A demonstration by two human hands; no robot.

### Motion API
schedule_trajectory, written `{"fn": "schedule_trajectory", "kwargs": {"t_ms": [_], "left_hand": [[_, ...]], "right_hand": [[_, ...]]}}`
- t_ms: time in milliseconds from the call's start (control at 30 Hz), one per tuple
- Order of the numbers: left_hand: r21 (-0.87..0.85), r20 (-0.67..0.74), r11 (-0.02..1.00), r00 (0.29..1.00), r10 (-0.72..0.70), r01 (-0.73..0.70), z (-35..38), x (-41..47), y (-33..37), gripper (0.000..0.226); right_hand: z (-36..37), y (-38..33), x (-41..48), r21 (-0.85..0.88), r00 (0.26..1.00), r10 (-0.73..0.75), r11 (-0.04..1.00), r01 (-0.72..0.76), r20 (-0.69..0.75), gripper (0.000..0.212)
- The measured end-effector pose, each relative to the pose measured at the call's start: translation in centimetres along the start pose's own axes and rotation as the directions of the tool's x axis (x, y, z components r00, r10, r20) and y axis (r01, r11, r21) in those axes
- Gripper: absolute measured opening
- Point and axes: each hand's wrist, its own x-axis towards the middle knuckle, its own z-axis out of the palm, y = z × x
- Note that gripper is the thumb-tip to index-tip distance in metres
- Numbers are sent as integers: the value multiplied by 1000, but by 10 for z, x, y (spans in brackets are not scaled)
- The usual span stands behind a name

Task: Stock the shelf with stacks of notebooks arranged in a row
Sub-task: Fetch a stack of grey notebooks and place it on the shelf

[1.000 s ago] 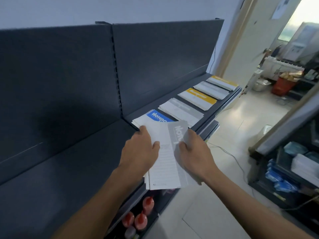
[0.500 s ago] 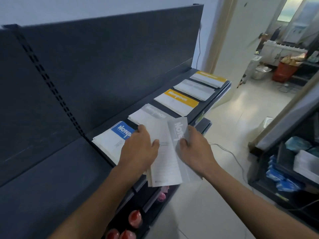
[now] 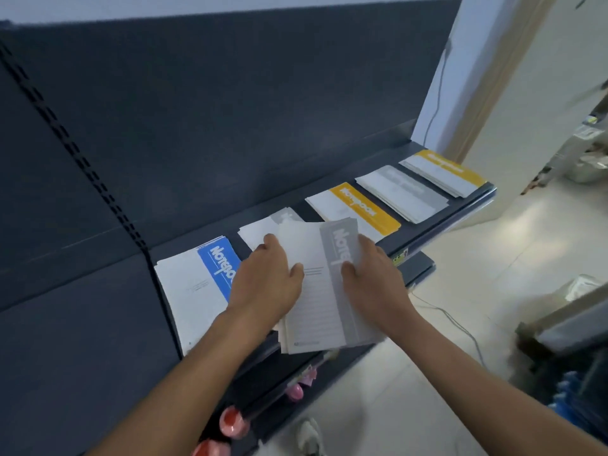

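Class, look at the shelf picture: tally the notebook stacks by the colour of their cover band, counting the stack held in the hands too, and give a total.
Blue band: 1
Yellow band: 2
Grey band: 3, namely two on the shelf and one held in the hands
Total: 6 stacks

I saw a dark grey back panel (image 3: 230,110) filling most of my view, a pale wall (image 3: 437,93) just right of it. Right of that wall stood a beige door frame (image 3: 493,77), with glossy cream floor (image 3: 427,373) spreading below it.
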Motion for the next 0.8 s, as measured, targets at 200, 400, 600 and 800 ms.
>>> {"fn": "schedule_trajectory", "kwargs": {"t_ms": [200,400,600,800], "left_hand": [[-53,-18,998,1000,-20,19,19,62,15,37],[-76,-33,995,997,-65,63,31,112,13,30],[-12,-92,972,967,-236,236,29,127,-4,37],[36,-122,932,927,-355,361,37,121,-22,37]], "right_hand": [[-6,13,71,-33,999,-8,999,10,50,44],[4,14,127,-81,995,-35,996,43,95,44],[28,-4,166,-88,968,-124,985,146,219,44],[55,-15,185,-84,925,-173,973,213,339,47]]}}
